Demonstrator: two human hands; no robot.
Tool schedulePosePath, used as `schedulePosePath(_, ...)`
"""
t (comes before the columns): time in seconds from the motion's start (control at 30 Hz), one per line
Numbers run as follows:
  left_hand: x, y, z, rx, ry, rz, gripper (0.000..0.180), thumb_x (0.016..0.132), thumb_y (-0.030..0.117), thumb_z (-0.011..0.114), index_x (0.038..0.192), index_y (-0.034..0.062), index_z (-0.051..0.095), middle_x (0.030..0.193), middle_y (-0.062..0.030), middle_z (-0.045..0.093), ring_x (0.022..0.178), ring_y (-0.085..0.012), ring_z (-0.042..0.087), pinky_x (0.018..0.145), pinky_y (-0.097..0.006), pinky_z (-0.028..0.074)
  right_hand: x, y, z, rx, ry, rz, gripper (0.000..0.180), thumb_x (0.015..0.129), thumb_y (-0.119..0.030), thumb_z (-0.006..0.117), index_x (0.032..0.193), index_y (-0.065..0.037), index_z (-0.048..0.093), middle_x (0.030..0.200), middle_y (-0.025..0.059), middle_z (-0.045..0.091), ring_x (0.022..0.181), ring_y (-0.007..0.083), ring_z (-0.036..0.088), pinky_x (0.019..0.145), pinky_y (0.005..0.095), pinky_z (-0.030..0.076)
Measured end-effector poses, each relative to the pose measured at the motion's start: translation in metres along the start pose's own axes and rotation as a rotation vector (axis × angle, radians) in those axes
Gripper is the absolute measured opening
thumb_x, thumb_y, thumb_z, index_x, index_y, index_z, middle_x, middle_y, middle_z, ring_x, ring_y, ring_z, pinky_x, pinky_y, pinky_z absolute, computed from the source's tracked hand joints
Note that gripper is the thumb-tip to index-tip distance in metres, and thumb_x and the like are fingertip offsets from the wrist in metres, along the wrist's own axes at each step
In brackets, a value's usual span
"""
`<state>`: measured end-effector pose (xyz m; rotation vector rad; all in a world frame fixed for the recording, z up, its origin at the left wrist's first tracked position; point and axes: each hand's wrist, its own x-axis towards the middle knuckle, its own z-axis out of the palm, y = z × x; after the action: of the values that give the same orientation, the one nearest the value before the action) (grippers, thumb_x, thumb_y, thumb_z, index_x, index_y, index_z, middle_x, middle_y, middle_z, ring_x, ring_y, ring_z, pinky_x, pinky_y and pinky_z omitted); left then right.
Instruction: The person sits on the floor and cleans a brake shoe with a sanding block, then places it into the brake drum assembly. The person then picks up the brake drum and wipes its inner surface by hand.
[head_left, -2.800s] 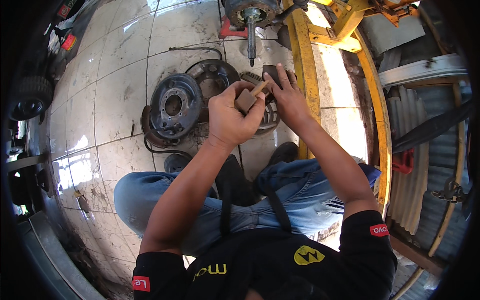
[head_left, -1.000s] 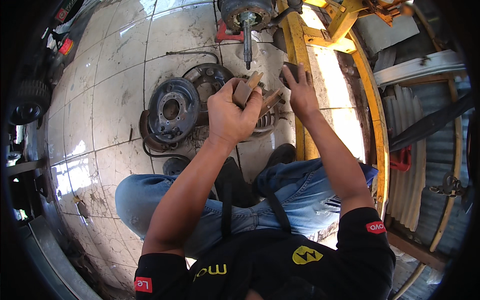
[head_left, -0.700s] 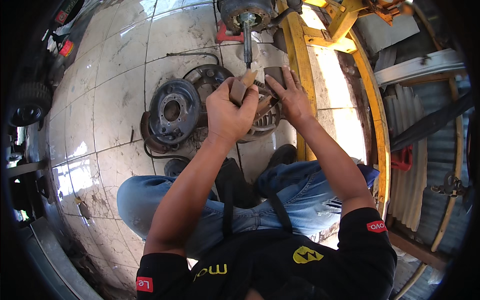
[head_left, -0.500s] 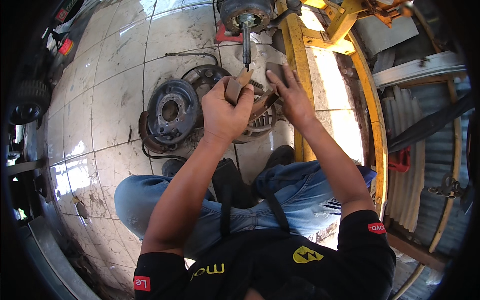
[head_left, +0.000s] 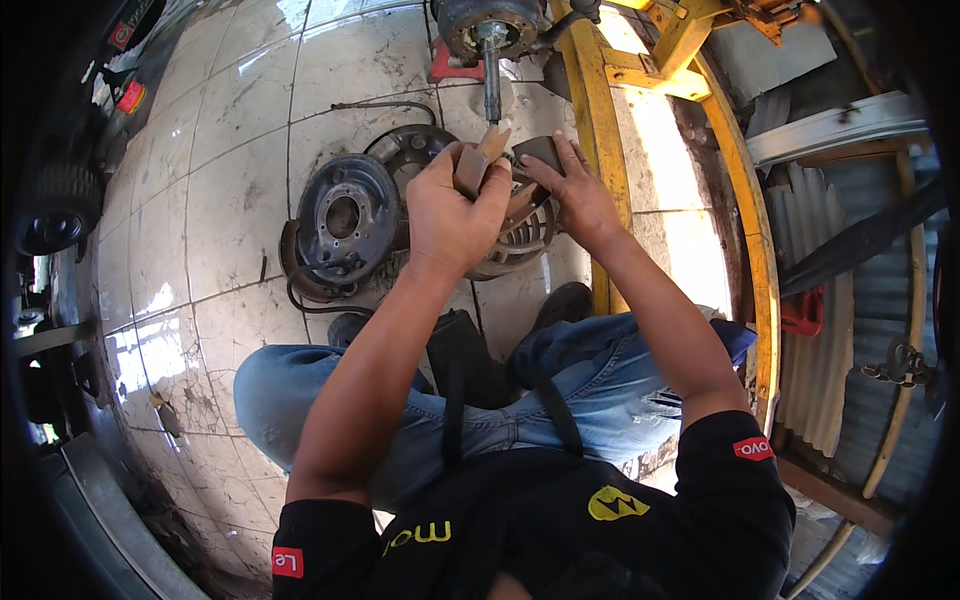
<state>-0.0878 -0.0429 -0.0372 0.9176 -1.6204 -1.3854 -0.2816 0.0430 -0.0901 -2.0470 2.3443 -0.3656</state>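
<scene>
My left hand (head_left: pixel 452 205) is closed round a curved brown brake shoe (head_left: pixel 468 172), thumb on its near side. A tan, notched end sticks up beyond the fingers. My right hand (head_left: pixel 585 195) is beside it, with its fingers over a dark brown, flat piece (head_left: pixel 538 152); whether this is a separate part cannot be made out. Below the hands a slotted round metal part (head_left: pixel 525 245) lies on the floor. To the left rests a black brake backing plate (head_left: pixel 345 222) with a round hole, overlapping another dark plate (head_left: pixel 410 145) behind it.
Ahead, a hub with a splined shaft (head_left: pixel 491 80) points toward my hands. A yellow metal frame (head_left: pixel 598 150) stands close on the right. A dark hose (head_left: pixel 385 105) lies on the tiled floor (head_left: pixel 220 130). A wheel (head_left: pixel 55 215) is at the far left.
My right hand has moved left, closer to my left hand, bringing the dark flat piece with it. My left hand keeps its hold on the brake shoe, which has shifted slightly.
</scene>
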Motion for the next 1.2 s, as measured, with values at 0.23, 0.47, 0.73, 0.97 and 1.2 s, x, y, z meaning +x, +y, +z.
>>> schedulePosePath(0.23,0.004,0.006,0.003,-0.018,0.019,0.037,0.024,0.084,0.019,0.070,0.091,-0.0030,0.066,0.071,-0.0135,0.067,0.063,-0.0188,0.065,0.061,-0.033,0.051,0.007,0.020,-0.008,0.031,0.074,0.035,0.071,0.081,0.005,0.055,0.142,-0.032,0.049,0.156,0.0189,0.030,0.136,0.0463,0.039,0.108,0.0492,0.042)
schedulePosePath(0.47,0.002,0.006,0.008,-0.042,-0.016,0.042,0.026,0.084,0.020,0.071,0.094,-0.0037,0.066,0.071,-0.0120,0.066,0.062,-0.0181,0.063,0.063,-0.033,0.051,0.005,0.026,0.005,-0.040,-0.010,0.086,0.071,0.081,0.006,0.056,0.142,-0.029,0.048,0.153,0.0228,0.032,0.133,0.0467,0.042,0.105,0.0460,0.046)
schedulePosePath(0.73,0.006,-0.007,-0.009,-0.193,-0.045,0.005,0.019,0.088,0.014,0.067,0.093,-0.0038,0.063,0.068,-0.0049,0.065,0.061,-0.0097,0.059,0.059,-0.026,0.048,0.005,0.006,-0.007,0.382,-0.078,0.072,0.089,0.073,0.016,0.062,0.149,-0.024,0.039,0.158,0.0105,0.030,0.141,0.0350,0.035,0.115,0.0387,0.035)
schedulePosePath(0.97,-0.009,-0.013,-0.007,-0.086,-0.068,0.133,0.012,0.089,0.008,0.064,0.094,-0.0026,0.061,0.071,-0.0036,0.065,0.063,-0.0080,0.060,0.061,-0.024,0.049,0.006,0.035,-0.017,0.533,-0.386,0.325,0.085,0.077,0.013,0.053,0.153,-0.012,0.026,0.153,0.0252,0.033,0.137,0.0350,0.042,0.109,0.0373,0.041)
schedulePosePath(1.2,-0.018,-0.019,-0.018,-0.205,-0.132,0.083,0.016,0.090,0.008,0.065,0.100,-0.0042,0.059,0.078,-0.0041,0.065,0.070,-0.0083,0.061,0.066,-0.023,0.050,-0.002,0.019,-0.013,0.535,-0.319,0.097,0.082,0.079,0.011,0.053,0.153,-0.005,0.023,0.154,0.0248,0.032,0.142,0.0346,0.035,0.117,0.0364,0.029)
